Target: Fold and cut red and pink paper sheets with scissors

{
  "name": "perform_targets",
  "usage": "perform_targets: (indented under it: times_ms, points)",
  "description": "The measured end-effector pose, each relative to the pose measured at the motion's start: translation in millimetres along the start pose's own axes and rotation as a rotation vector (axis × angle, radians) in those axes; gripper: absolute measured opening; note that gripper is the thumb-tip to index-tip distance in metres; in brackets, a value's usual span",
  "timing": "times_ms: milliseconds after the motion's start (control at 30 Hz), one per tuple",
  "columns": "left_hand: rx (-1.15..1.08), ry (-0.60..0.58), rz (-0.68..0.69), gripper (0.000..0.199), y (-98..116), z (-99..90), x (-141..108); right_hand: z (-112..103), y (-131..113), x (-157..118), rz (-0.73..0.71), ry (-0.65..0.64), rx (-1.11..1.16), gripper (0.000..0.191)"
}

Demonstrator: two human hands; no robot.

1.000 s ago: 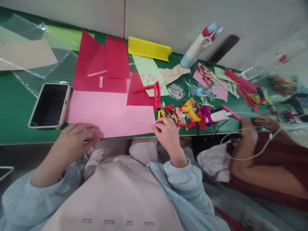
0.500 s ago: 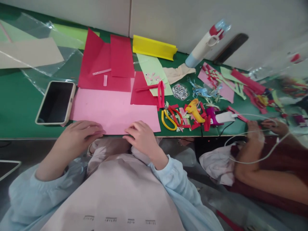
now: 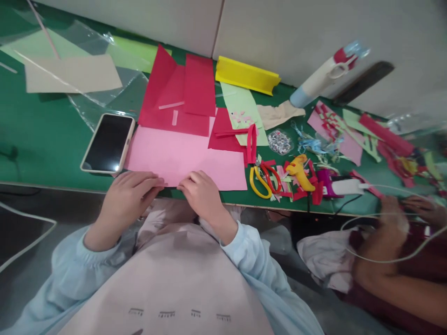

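A pink paper sheet [image 3: 174, 158] lies flat along the near edge of the green table. My left hand [image 3: 131, 195] is closed at its near edge, fingers and thumb pinching the paper. A short gap to the right, my right hand [image 3: 202, 195] pinches the same edge, thumb below and fingers curled on top. Red felt-like sheets [image 3: 174, 93] cover the far part of the pink sheet, with small pale strips on them. Beyond my left hand lies a phone [image 3: 108, 143], screen up. Scissors with red and yellow handles [image 3: 260, 183] rest right of the sheet.
Right of the scissors are paper scraps, a yellow glue gun [image 3: 301, 173] and a purple-and-white device [image 3: 340, 187] with a cable. Behind them stand a dish of small beads [image 3: 280, 142] and a white bottle [image 3: 319, 80]. A co-worker's arms [image 3: 387, 246] are at far right.
My hands have come closer together along the near edge of the pink sheet. The whole view has swung, so the table things appear shifted to the right.
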State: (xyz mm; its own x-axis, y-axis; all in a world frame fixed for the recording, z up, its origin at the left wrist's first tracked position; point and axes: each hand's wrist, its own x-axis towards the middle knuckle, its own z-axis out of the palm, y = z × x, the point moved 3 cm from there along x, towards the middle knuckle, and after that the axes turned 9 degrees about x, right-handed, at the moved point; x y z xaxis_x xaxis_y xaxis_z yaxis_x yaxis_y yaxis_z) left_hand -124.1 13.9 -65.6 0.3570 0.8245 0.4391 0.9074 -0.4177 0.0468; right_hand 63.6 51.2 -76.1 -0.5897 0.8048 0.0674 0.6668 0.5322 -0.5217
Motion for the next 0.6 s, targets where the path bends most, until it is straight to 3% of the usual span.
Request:
perform_targets:
  times_ms: [100, 167, 333, 600]
  points:
    - [0.058, 0.179, -0.047, 0.014, 5, -8.0, -14, 0, 0, 4, 0.029, -0.043, -0.017, 0.025]
    - [0.045, 0.236, -0.037, 0.019, 13, -10.3, -23, -2, -1, 6, 0.042, -0.076, -0.029, 0.025]
    - [-0.023, 0.155, 0.054, 0.043, 38, -0.5, -37, -10, -3, 17, 0.064, -0.201, -0.065, 0.026]
    - [0.037, 0.008, -0.020, 0.070, 50, 17.8, -37, -17, 1, 40, 0.021, -0.391, -0.083, 0.024]
